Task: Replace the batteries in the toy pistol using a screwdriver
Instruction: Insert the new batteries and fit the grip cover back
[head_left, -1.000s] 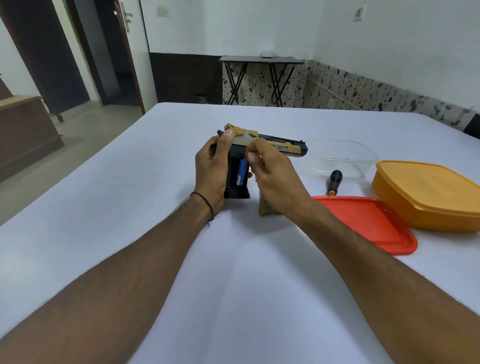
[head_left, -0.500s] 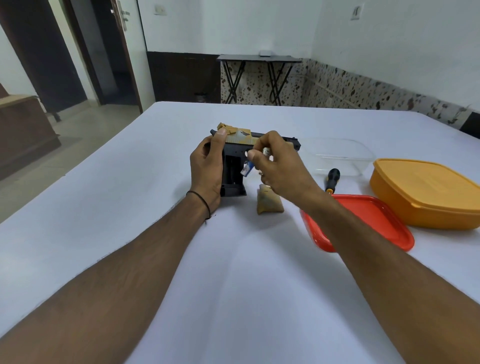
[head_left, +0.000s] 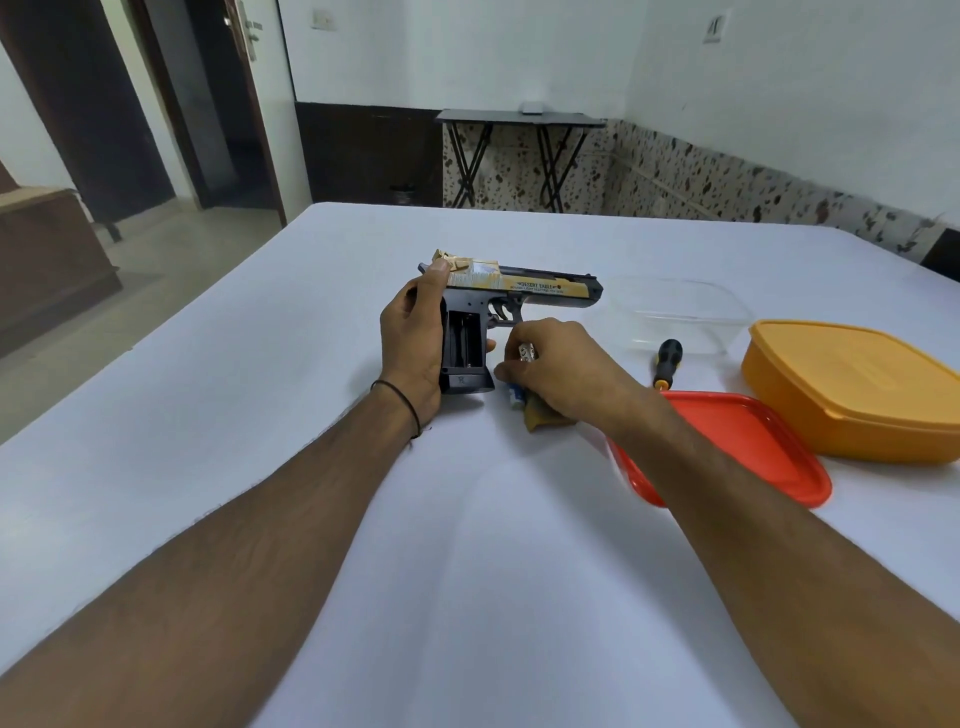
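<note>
Just above the middle of the frame, the toy pistol (head_left: 519, 285) stands on its grip on the white table (head_left: 260, 415), with its gold-and-black barrel pointing to the right. The left hand (head_left: 413, 343) grips the back of the handle, fingers wrapped round it and thumb up by the slide. The battery compartment (head_left: 462, 340) in the handle is open and dark inside. Just right of it, the right hand (head_left: 563, 369) has its fingers curled round a battery (head_left: 514, 397), whose blue-and-white end pokes out low near the table. A brown piece (head_left: 543, 420) lies under that hand. Further right the screwdriver (head_left: 666, 361) lies untouched, between a clear container (head_left: 675, 312) and a red lid (head_left: 737, 447). An orange container (head_left: 857, 395) sits at the right edge
</note>
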